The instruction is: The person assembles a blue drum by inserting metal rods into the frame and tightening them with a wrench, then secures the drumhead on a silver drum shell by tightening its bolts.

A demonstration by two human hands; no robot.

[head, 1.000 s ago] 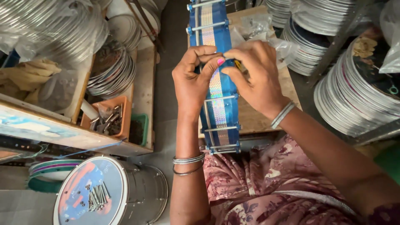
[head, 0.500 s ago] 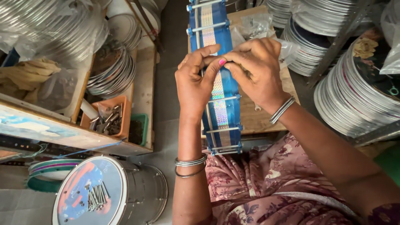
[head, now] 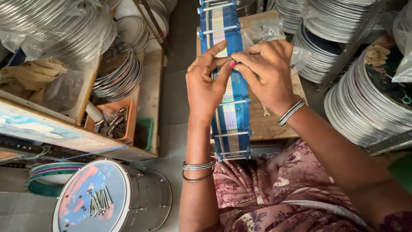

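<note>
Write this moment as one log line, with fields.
left hand: pinching blue drum shell | right hand: fingertips on same spot | bench: under shell

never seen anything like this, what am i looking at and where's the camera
The camera sits on a person's head and looks down at their own two bare hands. The left hand and right hand meet with their fingertips on a blue drum shell that has a shiny holographic stripe and thin metal rods across it. It rests over a wooden table, where a small spanner lies. At lower left stands a finished drum with loose metal rods on its skin. Stacks of metal hoops fill the shelves.
</note>
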